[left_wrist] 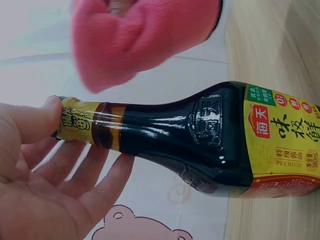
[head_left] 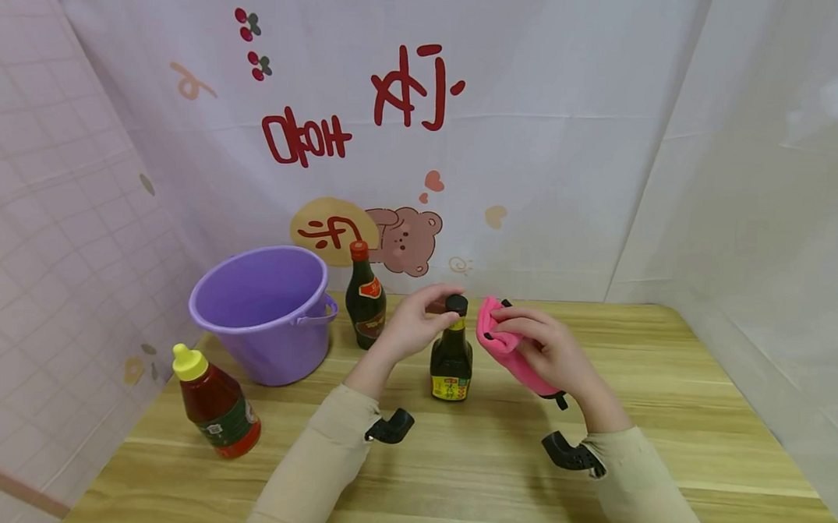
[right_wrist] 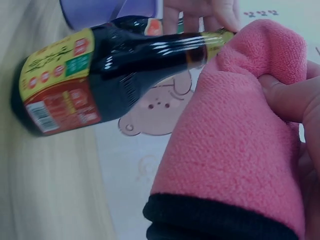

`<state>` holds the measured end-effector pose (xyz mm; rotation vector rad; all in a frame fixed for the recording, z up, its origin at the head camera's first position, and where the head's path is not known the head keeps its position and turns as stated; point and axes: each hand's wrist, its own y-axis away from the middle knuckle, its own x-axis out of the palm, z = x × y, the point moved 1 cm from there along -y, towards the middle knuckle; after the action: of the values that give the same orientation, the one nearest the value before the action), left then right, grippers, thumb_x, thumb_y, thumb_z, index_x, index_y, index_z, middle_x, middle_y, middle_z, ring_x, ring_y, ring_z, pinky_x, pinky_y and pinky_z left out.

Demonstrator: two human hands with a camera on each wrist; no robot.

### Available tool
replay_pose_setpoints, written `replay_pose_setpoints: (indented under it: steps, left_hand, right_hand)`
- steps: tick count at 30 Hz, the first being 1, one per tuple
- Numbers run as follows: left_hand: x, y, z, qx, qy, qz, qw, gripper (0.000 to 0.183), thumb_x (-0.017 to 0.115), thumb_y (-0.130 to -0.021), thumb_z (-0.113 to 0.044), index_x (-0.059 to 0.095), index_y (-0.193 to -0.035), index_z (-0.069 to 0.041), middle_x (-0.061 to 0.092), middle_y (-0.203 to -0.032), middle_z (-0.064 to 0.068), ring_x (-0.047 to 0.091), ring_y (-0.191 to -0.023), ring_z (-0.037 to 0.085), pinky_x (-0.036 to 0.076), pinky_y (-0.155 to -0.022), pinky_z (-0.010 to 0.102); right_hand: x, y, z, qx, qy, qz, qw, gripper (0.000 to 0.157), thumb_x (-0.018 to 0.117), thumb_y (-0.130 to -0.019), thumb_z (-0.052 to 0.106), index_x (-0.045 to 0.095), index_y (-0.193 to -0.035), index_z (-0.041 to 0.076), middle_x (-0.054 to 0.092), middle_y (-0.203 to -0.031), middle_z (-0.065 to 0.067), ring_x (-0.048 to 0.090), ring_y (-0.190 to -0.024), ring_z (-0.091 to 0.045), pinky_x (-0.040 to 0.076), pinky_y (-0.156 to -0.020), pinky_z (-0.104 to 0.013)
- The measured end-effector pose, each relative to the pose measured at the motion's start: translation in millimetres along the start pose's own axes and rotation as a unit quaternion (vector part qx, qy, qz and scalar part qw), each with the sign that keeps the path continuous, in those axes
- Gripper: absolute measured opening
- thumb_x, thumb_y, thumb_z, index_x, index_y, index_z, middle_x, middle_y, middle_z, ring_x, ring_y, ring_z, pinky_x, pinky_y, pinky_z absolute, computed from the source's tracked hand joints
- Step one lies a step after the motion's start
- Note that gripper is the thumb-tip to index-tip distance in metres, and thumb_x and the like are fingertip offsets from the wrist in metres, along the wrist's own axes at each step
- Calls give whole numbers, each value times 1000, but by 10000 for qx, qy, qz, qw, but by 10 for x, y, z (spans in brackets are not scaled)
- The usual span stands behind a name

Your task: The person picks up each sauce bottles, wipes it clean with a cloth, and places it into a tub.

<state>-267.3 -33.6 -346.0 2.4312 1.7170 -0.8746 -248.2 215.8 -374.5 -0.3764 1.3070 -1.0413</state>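
A soy sauce bottle (head_left: pixel 451 364) with a black cap and yellow label stands upright on the table. My left hand (head_left: pixel 416 324) holds it at the top, the thumb (left_wrist: pixel 47 112) against the cap's lower edge and the fingers reaching behind the neck. To the bottle's right, my right hand (head_left: pixel 551 353) grips a folded pink cloth (head_left: pixel 509 351) with black edging, the thumb pressed into its fold. In the right wrist view the cloth (right_wrist: pixel 235 135) overlaps the top of the bottle and hides its cap.
Left of the hands stands a purple bucket (head_left: pixel 274 357) with its handle folded down. A dark red-capped bottle (head_left: pixel 365 306) is beside it. Nearer, at the left, is a red sauce bottle (head_left: pixel 219 409) with a yellow cap. A printed white curtain (head_left: pixel 536 142) hangs behind the wooden table (head_left: pixel 486 483).
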Motion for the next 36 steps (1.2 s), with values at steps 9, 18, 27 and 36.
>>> replay_pose_setpoints:
  steps: [9, 18, 27, 36]
  left_hand:
    - [17, 25, 47, -48, -21, -407, 9992, 31, 72, -93, -23, 67, -121, -13, 69, -105, 1, 64, -102, 20, 52, -89, 40]
    - [39, 23, 49, -43, -279, -541, 9981, 28, 72, -93, -25, 68, -118, -15, 69, -101, -1, 65, -100, 20, 55, -83, 38]
    - [47, 24, 48, 23, -381, -514, 9979, 26, 70, -94, -24, 66, -118, -14, 68, -102, 0, 65, -100, 20, 54, -85, 39]
    - [52, 26, 38, 79, -499, -563, 9971, 27, 71, -94, -23, 66, -118, -13, 69, -102, 1, 66, -101, 22, 53, -86, 41]
  right_hand:
    - [44, -202, 30, -113, -5, -102, 9999, 42, 65, -78, -23, 73, -106, 8, 65, -119, -14, 61, -109, -32, 43, -99, -20]
    - [187, -161, -3, 62, 149, -60, 9999, 40, 66, -79, -21, 73, -106, 8, 65, -119, -11, 61, -110, -32, 42, -100, -19]
    - [296, -28, -50, 73, 515, 333, 9981, 39, 66, -77, -20, 73, -100, 10, 67, -115, -8, 66, -104, -30, 54, -87, -34]
    - [350, 144, -136, 186, 504, 765, 9956, 43, 64, -75, -24, 72, -97, 13, 68, -112, -6, 67, -98, -28, 56, -77, -44]
